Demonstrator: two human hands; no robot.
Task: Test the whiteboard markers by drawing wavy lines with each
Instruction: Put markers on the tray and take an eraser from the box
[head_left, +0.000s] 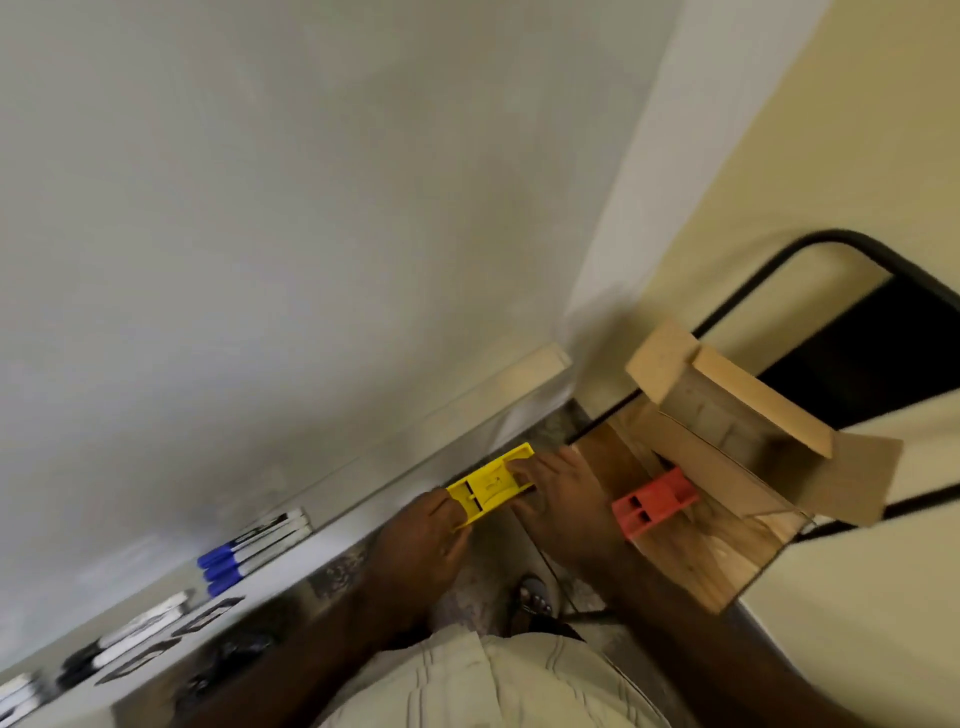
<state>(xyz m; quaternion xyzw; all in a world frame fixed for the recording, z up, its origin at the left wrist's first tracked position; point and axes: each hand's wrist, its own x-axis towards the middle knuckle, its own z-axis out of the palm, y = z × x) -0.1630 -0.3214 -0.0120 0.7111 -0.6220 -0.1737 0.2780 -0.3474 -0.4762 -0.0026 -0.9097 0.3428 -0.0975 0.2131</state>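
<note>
Right now both hands, left hand (434, 525) and right hand (558, 493), grip the flat yellow plastic holder (491, 486). Blue-capped whiteboard markers (249, 551) lie lengthwise along the ledge, left of the holder, nearer the left hand.

Your left hand (434, 530) and right hand (558, 491) grip opposite ends of a flat yellow plastic holder (491, 486) at the whiteboard's ledge (332, 540). Blue-capped white markers (254, 548) and black-capped ones (124, 642) lie along it. A red plastic holder (652, 501) sits on the wooden stool (717, 551) beside an open cardboard box (753, 421).
</note>
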